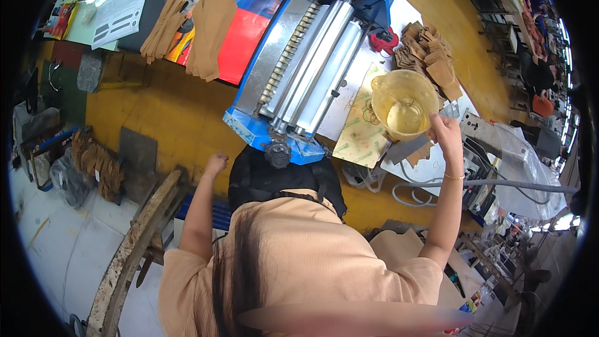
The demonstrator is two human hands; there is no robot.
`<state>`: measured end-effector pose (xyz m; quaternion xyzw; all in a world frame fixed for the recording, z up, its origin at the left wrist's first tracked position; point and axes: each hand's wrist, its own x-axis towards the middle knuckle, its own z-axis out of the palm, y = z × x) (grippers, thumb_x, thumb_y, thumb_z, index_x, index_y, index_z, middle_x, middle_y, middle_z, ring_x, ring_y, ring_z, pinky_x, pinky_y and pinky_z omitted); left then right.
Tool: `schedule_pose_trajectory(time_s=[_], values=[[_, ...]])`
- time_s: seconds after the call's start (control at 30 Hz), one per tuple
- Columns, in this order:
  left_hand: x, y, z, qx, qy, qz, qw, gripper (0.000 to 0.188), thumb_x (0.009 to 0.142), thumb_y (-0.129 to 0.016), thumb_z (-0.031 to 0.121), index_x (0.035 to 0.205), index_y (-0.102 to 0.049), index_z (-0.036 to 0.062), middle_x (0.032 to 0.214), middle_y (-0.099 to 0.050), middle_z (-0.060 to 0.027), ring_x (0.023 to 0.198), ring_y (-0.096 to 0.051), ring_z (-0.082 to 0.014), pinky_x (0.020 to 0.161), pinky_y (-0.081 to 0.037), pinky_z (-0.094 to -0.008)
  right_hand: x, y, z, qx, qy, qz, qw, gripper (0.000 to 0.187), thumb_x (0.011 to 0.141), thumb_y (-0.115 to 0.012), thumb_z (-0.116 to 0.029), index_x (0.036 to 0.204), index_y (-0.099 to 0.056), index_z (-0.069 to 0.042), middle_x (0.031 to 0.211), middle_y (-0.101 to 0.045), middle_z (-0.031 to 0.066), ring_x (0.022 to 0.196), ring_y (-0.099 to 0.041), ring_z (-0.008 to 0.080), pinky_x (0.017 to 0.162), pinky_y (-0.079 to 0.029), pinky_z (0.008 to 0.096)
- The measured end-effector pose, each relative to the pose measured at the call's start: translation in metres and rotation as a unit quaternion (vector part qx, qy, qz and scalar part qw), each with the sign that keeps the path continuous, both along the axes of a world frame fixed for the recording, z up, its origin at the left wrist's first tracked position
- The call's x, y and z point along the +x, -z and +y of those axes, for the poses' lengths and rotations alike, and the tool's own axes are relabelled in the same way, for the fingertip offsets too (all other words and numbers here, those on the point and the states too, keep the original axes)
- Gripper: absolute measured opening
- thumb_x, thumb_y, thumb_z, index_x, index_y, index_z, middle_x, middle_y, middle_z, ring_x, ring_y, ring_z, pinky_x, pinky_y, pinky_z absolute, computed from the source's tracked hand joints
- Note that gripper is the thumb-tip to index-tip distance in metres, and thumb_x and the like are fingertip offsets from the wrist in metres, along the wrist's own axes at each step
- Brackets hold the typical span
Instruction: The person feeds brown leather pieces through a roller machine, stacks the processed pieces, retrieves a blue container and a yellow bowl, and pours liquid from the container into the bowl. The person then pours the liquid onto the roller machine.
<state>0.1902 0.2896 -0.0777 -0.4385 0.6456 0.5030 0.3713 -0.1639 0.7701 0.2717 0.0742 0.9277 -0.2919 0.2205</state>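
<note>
My right hand (444, 130) is closed on the near right side of a translucent yellow plastic jug (417, 90), over its handle area. The jug has a spout on its left and a pale, shiny bottom; whether it holds liquid I cannot tell. Beneath and beside it lies a patterned yellowish sheet (359, 134). My left hand (216, 163) hangs low with curled fingers, left of my dark-clad lap, with nothing visible in it. Straight ahead stands a blue roller machine (312, 68) with shiny metal rollers, a spring-like coiled shaft and a black knob at its near end.
Brown cut pieces are heaped (430, 56) behind the jug. More brown strips (209, 31) lie on the left table beside a red printed sheet (245, 43). A grey hose (499, 183) crosses on the right. A worn wooden beam (134, 256) stands at lower left.
</note>
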Motion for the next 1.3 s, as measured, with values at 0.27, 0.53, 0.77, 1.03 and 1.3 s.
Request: schedule_pose_trajectory(time_s=[0.27, 0.53, 0.77, 1.03, 1.3], values=[[-0.003, -0.008, 0.015, -0.024, -0.037, 0.026, 0.999, 0.018, 0.085, -0.051, 0.010, 0.087, -0.064, -0.0012, 0.068, -0.061, -0.0083, 0.058, -0.057, -0.0153, 0.052, -0.044, -0.0293, -0.022, 0.002, -0.005, 0.004, -0.020, -0.020, 1.000, 0.048, 0.085, -0.054, -0.035, 0.050, -0.053, -0.002, 0.046, -0.050, 0.0035, 0.042, -0.046, 0.0098, 0.044, -0.038, 0.0261], [-0.011, -0.020, 0.045, -0.006, -0.009, -0.001, 1.000, 0.022, 0.089, -0.046, 0.016, 0.089, -0.063, 0.0011, 0.066, -0.060, -0.0059, 0.056, -0.057, -0.0135, 0.046, -0.039, -0.0277, -0.032, 0.008, -0.027, 0.065, -0.044, -0.024, 0.997, 0.054, 0.082, -0.055, -0.042, 0.050, -0.057, 0.002, 0.044, -0.053, 0.0082, 0.042, -0.054, 0.0162, 0.049, -0.045, 0.0309], [-0.009, -0.012, 0.035, -0.005, 0.018, 0.004, 1.000, 0.020, 0.092, -0.045, 0.020, 0.092, -0.059, 0.0053, 0.068, -0.059, -0.0036, 0.058, -0.057, -0.0135, 0.047, -0.039, -0.0274, -0.033, 0.007, -0.049, 0.056, -0.050, 0.007, 0.997, 0.054, 0.079, -0.056, -0.042, 0.056, -0.060, 0.006, 0.047, -0.054, 0.0165, 0.047, -0.059, 0.0289, 0.057, -0.050, 0.0390], [0.003, 0.020, 0.011, 0.021, 0.021, -0.015, 0.999, 0.021, 0.090, -0.053, 0.025, 0.099, -0.059, 0.0066, 0.072, -0.059, -0.0032, 0.059, -0.057, -0.0138, 0.047, -0.041, -0.0273, -0.033, 0.019, -0.062, 0.076, -0.092, 0.071, 0.990, 0.053, 0.079, -0.057, -0.037, 0.053, -0.051, 0.009, 0.043, -0.043, 0.0186, 0.039, -0.046, 0.0293, 0.050, -0.045, 0.0377], [-0.007, 0.031, 0.017, 0.005, 0.079, 0.042, 0.996, 0.023, 0.088, -0.054, 0.031, 0.100, -0.060, 0.0127, 0.079, -0.062, -0.0031, 0.065, -0.059, -0.0140, 0.053, -0.043, -0.0288, -0.033, 0.020, -0.077, 0.090, -0.100, 0.073, 0.988, 0.053, 0.078, -0.059, -0.037, 0.056, -0.051, 0.010, 0.046, -0.042, 0.0231, 0.041, -0.044, 0.0325, 0.050, -0.043, 0.0409]])
